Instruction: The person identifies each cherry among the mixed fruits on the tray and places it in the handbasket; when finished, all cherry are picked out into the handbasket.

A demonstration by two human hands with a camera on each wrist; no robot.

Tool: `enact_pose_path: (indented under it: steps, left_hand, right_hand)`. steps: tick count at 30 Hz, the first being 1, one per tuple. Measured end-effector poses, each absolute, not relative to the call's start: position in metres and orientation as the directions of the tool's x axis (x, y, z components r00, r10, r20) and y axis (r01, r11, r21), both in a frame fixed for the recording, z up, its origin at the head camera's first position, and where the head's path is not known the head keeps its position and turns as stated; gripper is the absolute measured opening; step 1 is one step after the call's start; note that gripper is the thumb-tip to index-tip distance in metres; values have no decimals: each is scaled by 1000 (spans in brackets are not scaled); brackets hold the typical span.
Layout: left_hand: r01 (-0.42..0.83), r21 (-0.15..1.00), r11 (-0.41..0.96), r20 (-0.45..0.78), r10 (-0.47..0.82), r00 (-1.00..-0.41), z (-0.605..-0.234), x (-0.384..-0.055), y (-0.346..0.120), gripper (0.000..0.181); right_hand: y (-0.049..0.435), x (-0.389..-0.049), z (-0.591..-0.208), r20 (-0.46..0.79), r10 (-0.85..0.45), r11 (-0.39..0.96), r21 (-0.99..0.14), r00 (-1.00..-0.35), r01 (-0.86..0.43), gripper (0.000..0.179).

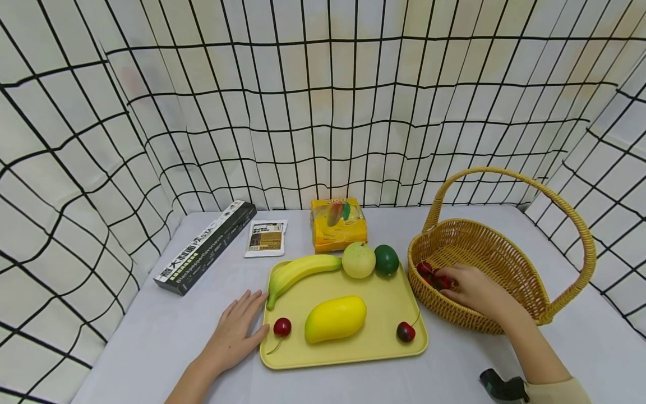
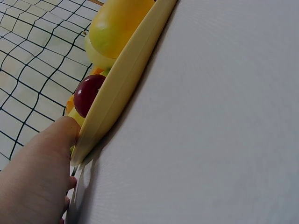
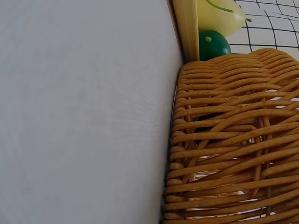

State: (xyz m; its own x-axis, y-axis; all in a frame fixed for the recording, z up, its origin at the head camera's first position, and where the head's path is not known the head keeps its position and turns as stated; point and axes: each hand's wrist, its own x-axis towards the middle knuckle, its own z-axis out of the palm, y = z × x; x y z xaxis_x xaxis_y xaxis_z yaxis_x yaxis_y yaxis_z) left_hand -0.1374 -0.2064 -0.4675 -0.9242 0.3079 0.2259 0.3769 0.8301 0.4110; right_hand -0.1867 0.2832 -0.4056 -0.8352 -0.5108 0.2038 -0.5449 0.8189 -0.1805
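My left hand [image 1: 234, 331] lies with spread fingers beside the left edge of a yellow tray [image 1: 373, 350], its thumb touching the rim. On the tray are a banana [image 1: 303, 273], a mango [image 1: 335, 318], a pale green round fruit [image 1: 359, 260], a dark green fruit [image 1: 386, 260] and two cherries, one near the left hand [image 1: 282, 327] and one at the right [image 1: 406, 332]. My right hand [image 1: 476, 289] reaches into the wicker basket [image 1: 504, 252], thumb and fingers around a dark red cherry [image 1: 444, 281]. More red cherries [image 1: 425, 268] lie beside it. In the right wrist view, the basket wall [image 3: 233, 140] hides that hand.
Behind the tray stand a yellow package [image 1: 339, 224], a small white sachet [image 1: 266, 238] and a long black pasta box [image 1: 206, 247]. The basket's tall handle [image 1: 570, 207] arches over its right side. A black-lined grid [image 1: 328, 112] encloses the table's back and sides.
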Motion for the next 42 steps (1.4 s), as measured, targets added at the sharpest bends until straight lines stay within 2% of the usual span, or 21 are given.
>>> enact_pose_path:
  steps: [10, 42]
  left_hand:
    - [385, 409, 827, 239, 310, -920, -467, -138, -207, 61]
    - [374, 419, 827, 227, 304, -925, -467, -138, -206, 61]
  right_hand:
    - [282, -188, -404, 133, -534, 804, -227, -835, -550, 29]
    - [283, -186, -404, 227, -514, 798, -226, -827, -558, 20]
